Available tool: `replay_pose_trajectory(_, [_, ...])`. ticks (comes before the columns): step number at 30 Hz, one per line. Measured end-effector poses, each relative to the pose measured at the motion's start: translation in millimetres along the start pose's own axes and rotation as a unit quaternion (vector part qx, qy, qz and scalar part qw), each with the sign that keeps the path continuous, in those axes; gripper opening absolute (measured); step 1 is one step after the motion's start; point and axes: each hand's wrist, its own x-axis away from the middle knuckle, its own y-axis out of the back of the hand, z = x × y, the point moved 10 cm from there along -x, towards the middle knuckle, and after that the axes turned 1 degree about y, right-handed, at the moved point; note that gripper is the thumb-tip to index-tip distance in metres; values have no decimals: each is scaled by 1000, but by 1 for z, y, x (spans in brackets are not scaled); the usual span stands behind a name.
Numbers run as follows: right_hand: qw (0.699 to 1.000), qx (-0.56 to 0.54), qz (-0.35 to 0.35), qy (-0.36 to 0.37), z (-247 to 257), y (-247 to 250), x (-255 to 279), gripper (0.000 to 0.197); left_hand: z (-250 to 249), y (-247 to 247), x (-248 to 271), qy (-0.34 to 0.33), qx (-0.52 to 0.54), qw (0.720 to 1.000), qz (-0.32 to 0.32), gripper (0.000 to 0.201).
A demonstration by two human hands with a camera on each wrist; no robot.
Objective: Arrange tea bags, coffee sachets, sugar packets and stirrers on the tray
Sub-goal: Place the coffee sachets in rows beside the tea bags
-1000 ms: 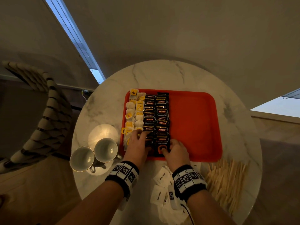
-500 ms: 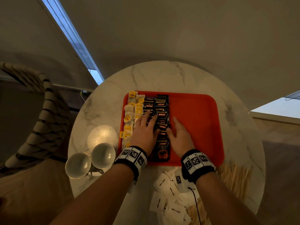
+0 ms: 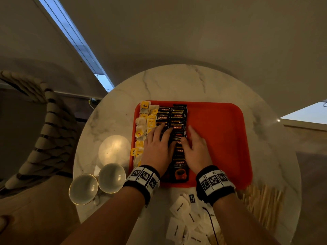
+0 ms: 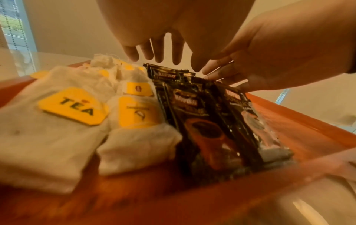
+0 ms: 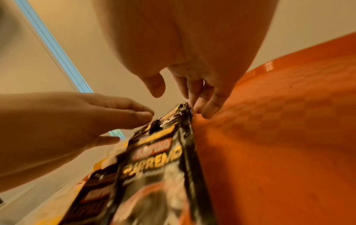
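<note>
Now | black coffee sachets (image 3: 178,121): two overlapping rows | orange tray (image 3: 221,138)

I read "TEA" on yellow tea bag tags (image 4: 72,106); "KOPIKO", "SUPREMO" on black coffee sachets (image 5: 154,153).

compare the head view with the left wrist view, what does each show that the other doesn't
Only the head view shows the round marble table, two cups, the white sugar packets and the wooden stirrers, all lying off the tray.

Only the left wrist view shows the underside of the left hand's fingers, straight above the rows.

Both show the orange tray, the tea bags, the black coffee sachets, and the left hand and right hand flanking the sachets.
</note>
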Motion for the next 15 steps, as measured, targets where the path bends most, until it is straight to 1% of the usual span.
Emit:
replay_pose_trajectory(2, [1000, 2, -10, -13, 0, 12, -7, 61, -3, 5, -7, -2, 3, 1000, -20, 54])
replay_pose_trajectory(6, [1000, 26, -2, 11, 7, 26, -23, 60, -7, 6, -25, 8, 12, 1000, -22, 55])
replay_pose_trajectory(10, [999, 34, 35, 14, 8, 23, -40, 60, -1, -1, -36, 16, 17, 1000, -4, 59])
replay_pose_trajectory(15, [996, 20, 91, 7, 10, 3, -48, 60, 2, -14, -40, 8, 4, 1000, 16, 59])
